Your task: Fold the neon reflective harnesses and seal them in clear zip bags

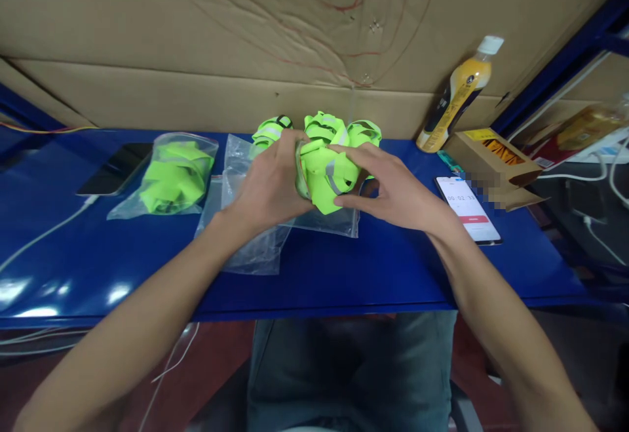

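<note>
Between my hands is a folded bundle of neon yellow-green reflective straps (322, 173) with grey shiny bands. My left hand (272, 179) curls round its left side, where the rim of a clear plastic bag shows against the bundle. Thumb and fingers of my right hand (393, 183) grip the bundle from the right. Just behind it lie more rolled reflective straps (364, 132), and another roll with a black buckle (270, 132) sits behind my left hand. Flat clear plastic bags (255, 248) lie below my left hand on the blue table.
At left, a filled bag of neon straps (177, 176) lies beside a dark phone (115, 170) on a white cable. On the right are a yellow drink bottle (455, 101), an opened cardboard box (496, 163) and a phone showing a timer (469, 212). Cardboard (147, 84) lines the back.
</note>
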### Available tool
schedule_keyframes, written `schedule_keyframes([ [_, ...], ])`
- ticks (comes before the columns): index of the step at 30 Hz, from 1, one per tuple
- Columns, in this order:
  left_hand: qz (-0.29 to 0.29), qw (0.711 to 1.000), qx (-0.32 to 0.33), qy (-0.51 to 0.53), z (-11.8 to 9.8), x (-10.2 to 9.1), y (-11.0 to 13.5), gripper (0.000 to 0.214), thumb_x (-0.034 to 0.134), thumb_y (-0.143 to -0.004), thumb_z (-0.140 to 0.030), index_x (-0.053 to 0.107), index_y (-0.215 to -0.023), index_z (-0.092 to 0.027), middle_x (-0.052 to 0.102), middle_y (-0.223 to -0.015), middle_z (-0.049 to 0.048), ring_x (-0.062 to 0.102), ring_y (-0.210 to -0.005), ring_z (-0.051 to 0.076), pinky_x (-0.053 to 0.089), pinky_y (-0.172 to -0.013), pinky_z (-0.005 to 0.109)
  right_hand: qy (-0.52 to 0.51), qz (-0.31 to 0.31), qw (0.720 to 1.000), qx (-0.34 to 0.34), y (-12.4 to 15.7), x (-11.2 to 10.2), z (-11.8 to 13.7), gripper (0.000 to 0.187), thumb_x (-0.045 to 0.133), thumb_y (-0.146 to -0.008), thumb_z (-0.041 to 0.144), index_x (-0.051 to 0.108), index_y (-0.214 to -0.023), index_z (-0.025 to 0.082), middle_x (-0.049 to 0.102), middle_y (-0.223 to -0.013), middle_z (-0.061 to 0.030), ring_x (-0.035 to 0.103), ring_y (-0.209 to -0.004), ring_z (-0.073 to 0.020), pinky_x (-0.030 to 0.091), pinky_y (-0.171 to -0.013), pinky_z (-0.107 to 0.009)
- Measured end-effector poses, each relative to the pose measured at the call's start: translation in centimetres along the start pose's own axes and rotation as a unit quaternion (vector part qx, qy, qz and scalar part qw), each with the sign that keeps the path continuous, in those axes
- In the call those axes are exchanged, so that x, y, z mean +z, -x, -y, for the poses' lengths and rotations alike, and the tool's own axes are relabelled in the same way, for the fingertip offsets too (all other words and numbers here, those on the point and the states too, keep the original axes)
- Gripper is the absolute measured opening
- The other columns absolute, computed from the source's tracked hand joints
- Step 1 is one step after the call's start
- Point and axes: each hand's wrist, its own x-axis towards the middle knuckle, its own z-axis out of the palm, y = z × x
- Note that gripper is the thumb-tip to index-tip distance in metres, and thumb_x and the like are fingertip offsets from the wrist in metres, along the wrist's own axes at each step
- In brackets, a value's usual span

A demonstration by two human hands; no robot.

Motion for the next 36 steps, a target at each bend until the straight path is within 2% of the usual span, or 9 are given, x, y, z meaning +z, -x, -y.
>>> schedule_keyframes([
  [5, -0.005, 0.999, 0.033, 0.014, 0.2, 0.8, 0.4, 0.080, 0.087, -0.080, -0.041, 0.042, -0.143, -0.024, 0.072, -0.126, 0.0130, 0.077, -0.113, 0.038, 0.064, -0.085, 0.044, 0.004, -0.024, 1.000, -0.015, -0.5, 1.6, -0.9, 0.044, 0.087, -0.094, 0.038, 0.074, -0.132, 0.022, 0.065, -0.105, -0.0059, 0.057, -0.091, -0.0222, 0.053, -0.081, -0.035],
  [11, -0.025, 0.993, 0.111, -0.015, -0.3, 1.6, 1.1, 0.090, 0.084, -0.089, -0.037, 0.029, -0.160, -0.021, 0.065, -0.143, 0.0223, 0.070, -0.131, 0.042, 0.062, -0.105, 0.058, -0.229, -0.020, 0.971, 0.060, -0.8, 2.5, -0.9, 0.043, 0.093, -0.084, 0.051, 0.072, -0.110, 0.022, 0.061, -0.109, -0.0054, 0.066, -0.083, -0.0195, 0.061, -0.069, -0.037],
  [15, -0.020, 0.993, 0.115, -0.009, -0.7, 1.0, 0.9, 0.114, 0.088, -0.092, -0.053, 0.013, -0.173, -0.022, 0.051, -0.164, 0.0294, 0.057, -0.151, 0.049, 0.054, -0.119, 0.067, -0.317, -0.017, 0.943, 0.102, -1.0, 2.7, -0.7, 0.045, 0.097, -0.078, 0.050, 0.070, -0.103, 0.024, 0.066, -0.101, -0.0025, 0.064, -0.067, -0.0157, 0.056, -0.054, -0.034],
  [18, 0.035, 0.989, 0.135, 0.048, -0.5, -0.3, 0.3, 0.130, 0.087, -0.088, -0.072, 0.008, -0.178, -0.023, 0.034, -0.180, 0.0286, 0.045, -0.162, 0.050, 0.050, -0.124, 0.066, -0.354, -0.035, 0.926, 0.128, -1.0, 2.3, -0.8, 0.051, 0.101, -0.072, 0.049, 0.068, -0.102, 0.025, 0.065, -0.084, 0.0017, 0.061, -0.061, -0.0151, 0.049, -0.048, -0.031],
  [23, 0.030, 0.992, 0.029, 0.122, 0.6, -1.7, -0.5, 0.121, 0.092, -0.077, -0.078, 0.039, -0.171, -0.023, 0.069, -0.152, 0.0179, 0.072, -0.134, 0.041, 0.062, -0.108, 0.054, -0.385, -0.073, 0.907, 0.156, -0.9, 1.4, -0.5, 0.064, 0.107, -0.060, 0.045, 0.069, -0.107, 0.024, 0.069, -0.090, 0.0008, 0.059, -0.062, -0.0132, 0.046, -0.049, -0.030],
  [25, 0.027, 0.994, 0.011, 0.109, 1.0, -1.7, -0.7, 0.101, 0.096, -0.071, -0.076, 0.063, -0.150, -0.021, 0.080, -0.131, 0.0135, 0.078, -0.114, 0.038, 0.063, -0.099, 0.052, -0.390, -0.089, 0.904, 0.150, -1.0, 1.2, -0.2, 0.067, 0.109, -0.058, 0.045, 0.070, -0.109, 0.026, 0.071, -0.096, -0.0001, 0.061, -0.066, -0.0144, 0.047, -0.051, -0.030],
  [27, 0.054, 0.994, 0.010, 0.094, 1.0, -1.5, -0.9, 0.078, 0.097, -0.071, -0.075, 0.075, -0.124, -0.021, 0.083, -0.108, 0.0093, 0.078, -0.095, 0.034, 0.063, -0.088, 0.049, -0.387, -0.094, 0.906, 0.145, -1.0, 1.2, 0.1, 0.069, 0.108, -0.057, 0.048, 0.070, -0.110, 0.027, 0.072, -0.099, -0.0009, 0.063, -0.070, -0.0157, 0.049, -0.053, -0.030],
  [30, 0.070, 0.991, 0.007, 0.115, 0.6, -1.4, -0.9, 0.068, 0.092, -0.077, -0.076, 0.074, -0.116, -0.022, 0.082, -0.098, 0.0070, 0.075, -0.086, 0.031, 0.061, -0.080, 0.046, -0.372, -0.092, 0.913, 0.140, -1.1, 1.2, 0.2, 0.068, 0.106, -0.060, 0.058, 0.070, -0.109, 0.026, 0.071, -0.096, -0.0012, 0.060, -0.068, -0.0153, 0.049, -0.052, -0.031],
  [36, -0.004, 0.996, 0.018, 0.084, -1.0, -1.1, -0.5, 0.074, 0.091, -0.080, -0.078, 0.066, -0.123, -0.023, 0.079, -0.110, 0.0102, 0.078, -0.101, 0.035, 0.063, -0.086, 0.047, -0.313, -0.123, 0.936, 0.104, -1.4, 1.5, -0.6, 0.061, 0.099, -0.071, 0.065, 0.070, -0.109, 0.026, 0.066, -0.103, -0.0028, 0.057, -0.067, -0.0134, 0.049, -0.051, -0.031],
])
